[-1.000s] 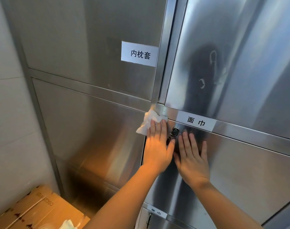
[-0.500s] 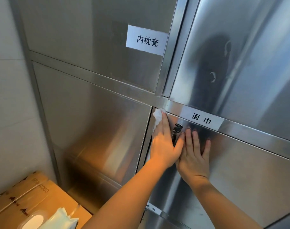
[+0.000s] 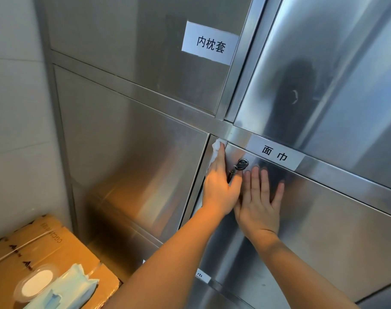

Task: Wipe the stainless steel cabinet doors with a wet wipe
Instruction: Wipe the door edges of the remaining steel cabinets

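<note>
Both hands lie against the lower right cabinet door (image 3: 324,230), a brushed stainless steel panel that fills the right half of the view below a horizontal frame rail. Of the two, the left hand (image 3: 219,188) reaches up along the door's left edge with its fingers straight and close together, pressing a white wet wipe (image 3: 217,146) flat to the metal; the wipe shows as a crumpled bit just above the fingertips, at the door's top left corner where it meets the rail, and a thin strip of it runs down beside the outer edge of the hand. Just beside it, thumb almost touching thumb, the right hand (image 3: 258,204) rests flat on the same door with its fingers spread and straight, holding nothing. Around this door stand the other steel panels: a tall upper right door (image 3: 324,74), an upper left door (image 3: 123,41) and a lower left door (image 3: 127,157), with a tiled wall at the far left. A cardboard box (image 3: 29,246) sits at the bottom left, and on it lie a wipes pack (image 3: 63,288) and a clear round lid (image 3: 35,283). One white label (image 3: 209,43) is on the upper left door, another label (image 3: 276,153) on the rail. Smallest is the door's lock (image 3: 242,163), between the left fingers and the right fingertips.
</note>
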`<state>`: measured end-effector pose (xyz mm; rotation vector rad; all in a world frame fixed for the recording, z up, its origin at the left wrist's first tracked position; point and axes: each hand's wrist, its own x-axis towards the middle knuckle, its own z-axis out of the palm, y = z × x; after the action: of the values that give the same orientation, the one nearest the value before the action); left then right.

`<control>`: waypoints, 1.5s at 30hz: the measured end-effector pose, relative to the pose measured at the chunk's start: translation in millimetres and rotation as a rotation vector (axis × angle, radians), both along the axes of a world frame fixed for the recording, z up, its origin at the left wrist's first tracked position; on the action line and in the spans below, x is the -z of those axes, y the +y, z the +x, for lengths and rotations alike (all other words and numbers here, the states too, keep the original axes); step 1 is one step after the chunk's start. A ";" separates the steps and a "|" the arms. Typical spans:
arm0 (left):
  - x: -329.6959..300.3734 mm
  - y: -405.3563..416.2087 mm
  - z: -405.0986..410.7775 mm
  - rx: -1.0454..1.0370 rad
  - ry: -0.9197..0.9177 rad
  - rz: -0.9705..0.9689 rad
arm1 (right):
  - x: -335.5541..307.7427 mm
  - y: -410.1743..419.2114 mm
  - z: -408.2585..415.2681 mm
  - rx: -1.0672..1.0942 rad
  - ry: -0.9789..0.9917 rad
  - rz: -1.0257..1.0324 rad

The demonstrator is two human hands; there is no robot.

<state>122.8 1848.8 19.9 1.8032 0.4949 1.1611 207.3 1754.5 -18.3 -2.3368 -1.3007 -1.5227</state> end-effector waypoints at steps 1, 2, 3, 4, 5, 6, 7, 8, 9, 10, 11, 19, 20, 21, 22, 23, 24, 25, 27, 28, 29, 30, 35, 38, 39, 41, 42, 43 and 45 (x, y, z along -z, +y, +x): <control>6.3 -2.1 -0.9 0.002 0.012 -0.017 | 1.1 0.2 1.2 0.003 -0.006 0.002; 16.4 -4.6 -2.2 0.003 0.029 -0.041 | 1.8 0.3 2.0 0.002 -0.012 0.009; 28.8 -7.6 -4.8 0.006 0.049 -0.070 | 2.1 0.2 2.4 -0.003 -0.015 0.017; 41.9 -9.7 -8.1 0.010 0.076 -0.098 | 2.0 0.4 2.5 -0.011 -0.013 0.024; 53.9 -11.7 -11.8 0.018 0.111 -0.120 | 1.3 0.8 2.2 -0.018 -0.008 0.026; 63.6 -13.3 -15.0 0.028 0.146 -0.142 | 0.2 0.9 1.3 -0.025 -0.004 0.025; 69.0 -15.1 -17.5 0.038 0.168 -0.168 | -0.2 0.9 0.3 -0.032 -0.007 0.027; 69.0 -16.4 -18.2 0.045 0.168 -0.195 | -0.4 1.2 0.4 -0.036 -0.014 0.031; 64.7 -17.2 -18.3 0.051 0.155 -0.211 | -0.3 1.1 1.0 -0.036 -0.015 0.033; 56.8 -17.3 -18.1 0.059 0.133 -0.201 | 0.4 0.9 2.1 -0.033 -0.016 0.033; 44.5 -15.8 -17.7 0.070 0.106 -0.168 | 1.6 0.6 3.4 -0.025 -0.027 0.030; 6.0 -2.3 -7.3 0.072 0.041 -0.061 | 2.4 0.8 3.6 0.007 -0.044 0.010; 22.3 -5.8 -9.7 0.070 0.058 -0.096 | 2.0 1.1 3.5 0.000 -0.034 0.010; 39.4 -8.9 -12.7 0.068 0.088 -0.138 | 1.9 1.3 3.4 -0.007 -0.027 0.014; 55.8 -11.4 -15.6 0.068 0.123 -0.176 | 2.3 1.3 3.7 -0.011 -0.030 0.021; 69.8 -13.2 -18.5 0.071 0.158 -0.204 | 2.7 1.5 4.0 -0.011 -0.040 0.026; 79.8 -14.5 -21.0 0.073 0.188 -0.221 | 2.7 1.8 3.8 -0.009 -0.052 0.031; 85.1 -15.6 -23.0 0.075 0.200 -0.231 | 2.6 2.1 3.4 -0.006 -0.066 0.033; 79.3 -16.7 -25.1 0.095 0.169 -0.246 | 2.1 1.9 3.1 0.002 -0.081 0.036; 69.6 -17.0 -25.5 0.110 0.143 -0.240 | 2.6 1.3 3.2 0.002 -0.078 0.036; 55.8 -16.1 -24.9 0.122 0.111 -0.219 | 3.3 1.1 3.6 0.000 -0.071 0.037; 39.6 -14.0 -23.0 0.131 0.073 -0.187 | 3.9 1.4 3.6 -0.001 -0.065 0.037; -13.1 -2.6 -14.8 0.160 -0.065 -0.068 | 3.6 2.3 3.3 0.012 -0.060 0.032; 13.0 -4.5 -22.2 0.175 -0.026 -0.063 | 3.8 2.7 1.4 -0.002 -0.072 0.061; 23.8 -5.3 -25.7 0.179 -0.010 -0.078 | 3.6 2.9 0.8 -0.003 -0.063 0.063; 37.4 -8.6 -32.6 0.187 0.012 -0.109 | 2.6 2.8 0.1 0.006 -0.038 0.050; 39.6 -10.8 -35.6 0.198 0.018 -0.125 | 2.4 2.5 -0.3 0.012 -0.028 0.045; 39.7 -12.5 -37.8 0.213 0.024 -0.136 | 2.4 2.0 -0.7 0.021 -0.020 0.039; 34.3 -11.7 -39.0 0.251 0.031 -0.137 | 2.8 1.4 -1.3 0.035 -0.006 0.028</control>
<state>83.8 1837.1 -14.4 1.7113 0.3452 0.9071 206.0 1755.9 -21.1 -2.3522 -1.2383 -1.5479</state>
